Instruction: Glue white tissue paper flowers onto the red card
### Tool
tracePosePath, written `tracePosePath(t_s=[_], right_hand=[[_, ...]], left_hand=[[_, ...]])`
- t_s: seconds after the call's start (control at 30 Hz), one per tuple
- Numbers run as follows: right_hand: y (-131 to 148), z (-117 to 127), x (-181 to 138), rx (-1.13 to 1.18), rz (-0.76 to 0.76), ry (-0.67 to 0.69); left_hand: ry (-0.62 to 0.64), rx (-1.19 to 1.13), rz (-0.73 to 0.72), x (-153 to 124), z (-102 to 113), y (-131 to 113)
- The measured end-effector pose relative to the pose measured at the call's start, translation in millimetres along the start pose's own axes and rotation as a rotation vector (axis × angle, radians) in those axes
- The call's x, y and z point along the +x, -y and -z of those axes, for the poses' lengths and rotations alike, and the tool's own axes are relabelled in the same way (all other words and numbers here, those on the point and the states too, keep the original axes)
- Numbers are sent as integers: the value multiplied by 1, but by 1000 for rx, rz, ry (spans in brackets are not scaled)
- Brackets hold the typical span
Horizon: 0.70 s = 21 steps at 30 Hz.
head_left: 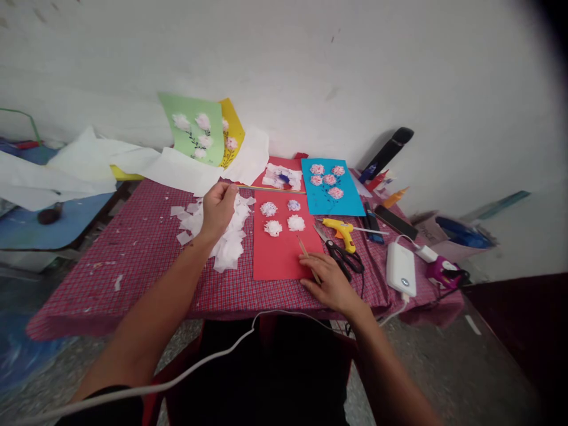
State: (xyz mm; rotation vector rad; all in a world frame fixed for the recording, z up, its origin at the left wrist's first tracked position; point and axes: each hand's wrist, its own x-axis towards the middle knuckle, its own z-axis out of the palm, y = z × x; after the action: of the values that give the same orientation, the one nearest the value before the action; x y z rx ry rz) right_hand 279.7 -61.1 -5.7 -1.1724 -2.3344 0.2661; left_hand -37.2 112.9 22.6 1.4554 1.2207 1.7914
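Note:
My right hand [326, 278] holds a pencil [309, 254] low over the lower right of a red sheet of paper [277, 260]. Several white tissue-paper flowers [272, 228] sit on that sheet, some speckled with purple. Closed in a pinch, my left hand [218, 207] is at the left end of a thin stick [275, 189] that crosses the sheet's top edge. Below this hand lies a pile of white tissue pieces [228, 251]. The stick's grip is partly hidden by my fingers.
A yellow glue gun [341, 229] and black-handled scissors [341, 254] lie right of the red sheet. Behind are a blue flower card [355, 201], a green flower card [171, 112] and a stained tissue [270, 177]. A white power bank [399, 266] trails a cable.

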Motion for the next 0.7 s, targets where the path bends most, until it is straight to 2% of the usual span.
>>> tracePosePath(t_s=[0.23, 0.37, 0.7], right_hand=[[-1, -7, 1, -59, 81, -71], [-2, -9, 3, -82, 79, -134], [-4, -17, 0, -101, 109, -189]], left_hand=[[10, -22, 7, -1, -1, -2], [19, -34, 1, -1, 0, -4], [8, -15, -9, -1, -1, -4]])
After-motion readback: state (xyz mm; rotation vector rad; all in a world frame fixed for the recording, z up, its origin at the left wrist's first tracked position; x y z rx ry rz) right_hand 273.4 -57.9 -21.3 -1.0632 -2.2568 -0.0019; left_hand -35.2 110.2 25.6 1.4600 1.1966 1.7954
